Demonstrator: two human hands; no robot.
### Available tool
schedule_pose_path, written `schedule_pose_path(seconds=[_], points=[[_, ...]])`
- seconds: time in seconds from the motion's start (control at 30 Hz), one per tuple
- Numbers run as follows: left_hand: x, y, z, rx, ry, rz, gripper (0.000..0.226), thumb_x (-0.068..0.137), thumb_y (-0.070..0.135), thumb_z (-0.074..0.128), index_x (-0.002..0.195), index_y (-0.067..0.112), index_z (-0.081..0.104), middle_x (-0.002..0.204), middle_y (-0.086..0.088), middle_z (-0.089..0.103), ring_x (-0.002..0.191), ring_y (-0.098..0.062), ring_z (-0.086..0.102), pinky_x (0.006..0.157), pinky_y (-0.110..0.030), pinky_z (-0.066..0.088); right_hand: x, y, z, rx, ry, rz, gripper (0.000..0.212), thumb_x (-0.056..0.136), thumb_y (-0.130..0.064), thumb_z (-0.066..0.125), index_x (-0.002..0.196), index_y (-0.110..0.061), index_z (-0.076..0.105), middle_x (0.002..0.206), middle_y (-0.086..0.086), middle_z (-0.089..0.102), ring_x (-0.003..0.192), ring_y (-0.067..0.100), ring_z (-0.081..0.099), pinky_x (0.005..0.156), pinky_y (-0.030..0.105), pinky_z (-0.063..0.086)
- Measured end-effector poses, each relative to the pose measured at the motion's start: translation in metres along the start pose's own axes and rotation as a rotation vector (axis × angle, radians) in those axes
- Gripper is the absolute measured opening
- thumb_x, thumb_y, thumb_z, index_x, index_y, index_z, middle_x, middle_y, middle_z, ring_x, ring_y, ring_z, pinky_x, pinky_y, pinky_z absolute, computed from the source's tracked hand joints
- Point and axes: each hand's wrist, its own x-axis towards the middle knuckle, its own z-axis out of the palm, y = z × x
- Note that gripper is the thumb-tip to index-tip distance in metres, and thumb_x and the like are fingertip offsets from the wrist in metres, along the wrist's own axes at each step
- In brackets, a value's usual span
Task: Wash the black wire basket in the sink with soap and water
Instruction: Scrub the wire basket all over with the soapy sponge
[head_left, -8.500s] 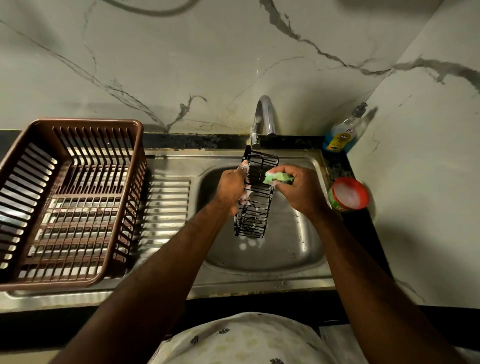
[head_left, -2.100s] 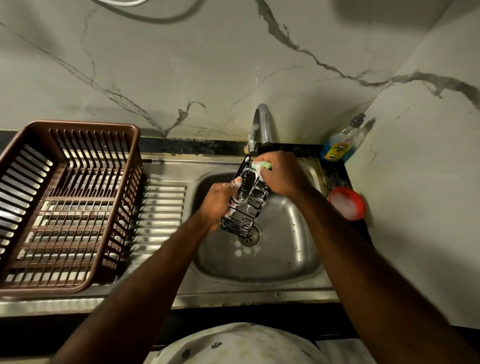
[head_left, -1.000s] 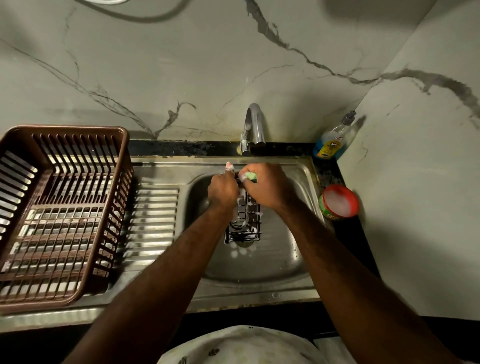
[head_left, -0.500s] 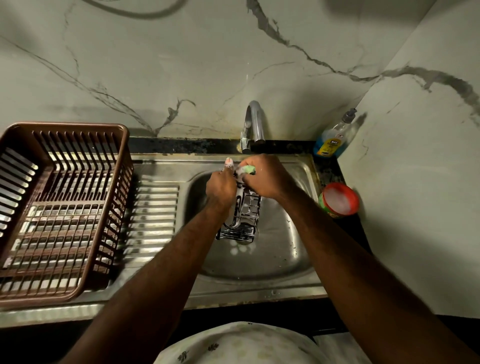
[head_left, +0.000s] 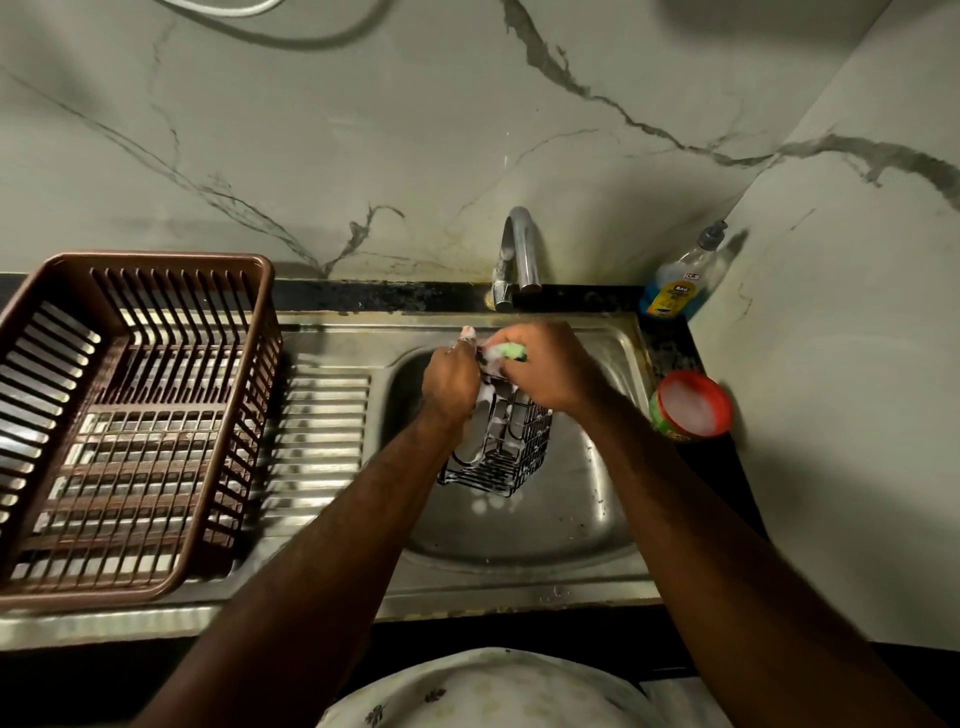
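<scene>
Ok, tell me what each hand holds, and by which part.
The left hand grips the black wire basket by its soapy upper end, above the sink. The right hand grips a green sponge, pressed against that same end.

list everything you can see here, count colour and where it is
sink: 1, steel, centre
wire basket: 1, black, soapy, over the sink bowl
sponge: 1, green, at basket's top end
tap: 1, chrome, behind sink
dish rack: 1, brown, left on drainboard
pump bottle: 1, clear with blue liquid, back right corner
tub: 1, red, white soap inside, right of sink
left hand: 1, bare, grips basket
right hand: 1, bare, holds sponge
</scene>
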Motion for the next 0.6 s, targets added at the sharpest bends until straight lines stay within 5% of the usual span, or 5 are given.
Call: schedule_pose_path(seconds=[0.2, 0.37, 0.5, 0.6], points=[[0.000, 0.002, -0.012, 0.008, 0.031, 0.012, 0.036, 0.102, 0.036, 0.049, 0.078, 0.013, 0.062, 0.075, -0.008, 0.059, 0.068, -0.020, 0.052, 0.061, -0.032, 0.039, -0.020, 0.018, -0.015, 0.270, 0.024, 0.141, 0.019, 0.083, -0.015, 0.080, 0.099, -0.024, 0.079, 0.088, -0.006, 0.077, 0.076, 0.013, 0.073, 0.071, 0.034, 0.061], [0.001, 0.008, -0.022, 0.003, -0.005, 0.039, 0.040, 0.106, 0.033, 0.046, 0.071, 0.018, 0.059, 0.063, 0.001, 0.053, 0.056, -0.011, 0.047, 0.052, -0.027, 0.038, -0.019, 0.016, -0.014, 0.559, 0.299, 0.323, 0.031, 0.085, -0.003, 0.068, 0.108, -0.022, 0.075, 0.096, 0.000, 0.077, 0.083, 0.029, 0.072, 0.071, 0.048, 0.059], [-0.001, 0.010, -0.023, -0.028, -0.023, 0.045, 0.034, 0.098, 0.036, 0.050, 0.072, 0.016, 0.059, 0.062, 0.001, 0.049, 0.056, -0.013, 0.043, 0.052, -0.028, 0.034, -0.014, -0.001, -0.007, 0.262, 0.140, 0.231, 0.042, 0.096, -0.006, 0.058, 0.132, -0.025, 0.063, 0.105, -0.001, 0.071, 0.054, 0.002, 0.055, 0.045, 0.021, 0.045], [-0.004, 0.010, -0.023, -0.037, -0.037, 0.017, 0.029, 0.094, 0.036, 0.053, 0.078, 0.013, 0.061, 0.064, 0.000, 0.050, 0.057, -0.013, 0.045, 0.052, -0.029, 0.036, -0.014, -0.021, 0.004, 0.126, -0.016, 0.105, 0.042, 0.098, 0.001, 0.053, 0.133, -0.018, 0.064, 0.110, -0.002, 0.070, 0.050, -0.008, 0.051, 0.044, 0.009, 0.038]])
